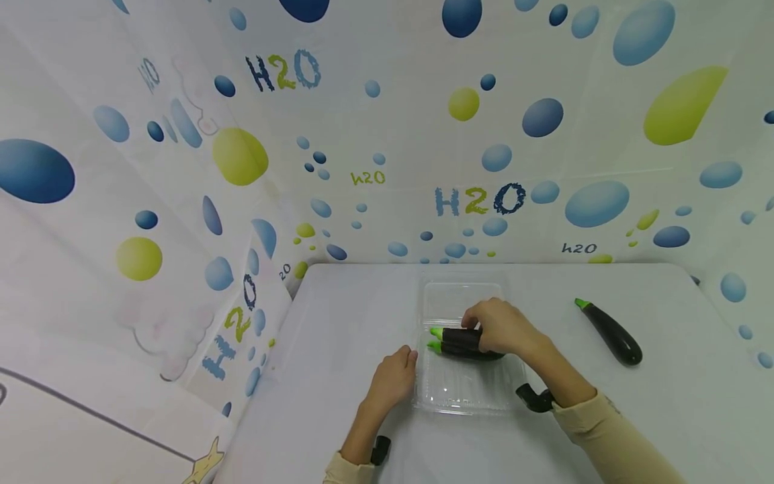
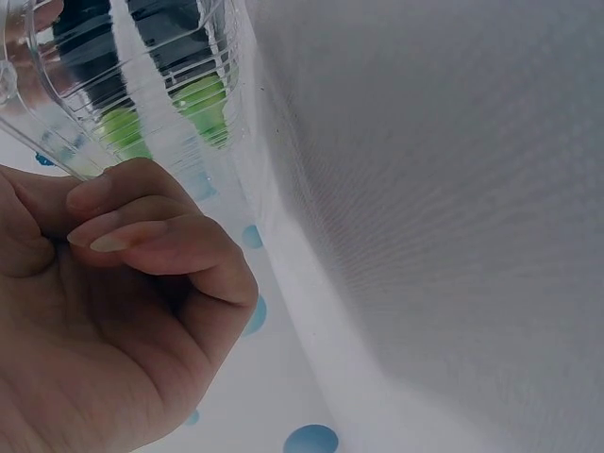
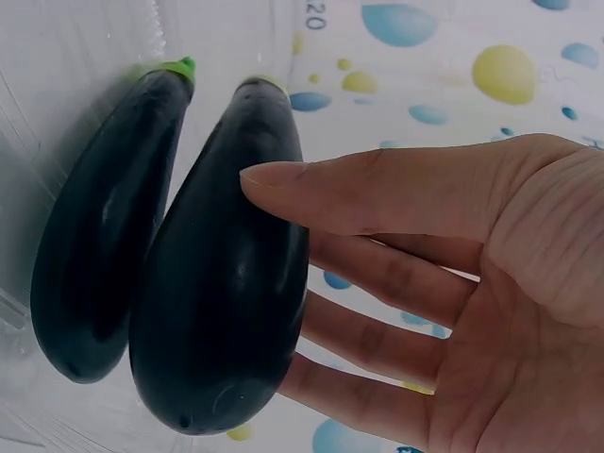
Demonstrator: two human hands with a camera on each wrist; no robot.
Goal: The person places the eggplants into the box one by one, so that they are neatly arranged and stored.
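So the right hand (image 1: 502,326) has a glossy black, teardrop-shaped eggplant with a green stem (image 1: 456,337), thumb laid across its near side and the other fingers tucked behind, so I'd call that a proper grasp. It's in or just over the see-through plastic container (image 1: 447,398), stem end pointing left; can't tell whether it's actually touching the bottom. Right beside it, on the side nearer the person, is a second shiny black eggplant with a green stem (image 1: 465,354), lined up the same way. My guess on handling: pretty light, firm enough not to squash, but that smooth skin could be slippery, and the shape narrows toward the stem, so I'd hold it round the thick middle with the thumb opposite the fingers rather than by the stem. The container looks thin and bendy, so go easy on it. The left hand (image 1: 393,376) is at its left edge with fingers curled in; honestly can't tell if it's pinching the rim or just resting there. A third black eggplant with a green stem (image 1: 609,334) lies on the white counter (image 1: 338,323), well off to the right hand's right.
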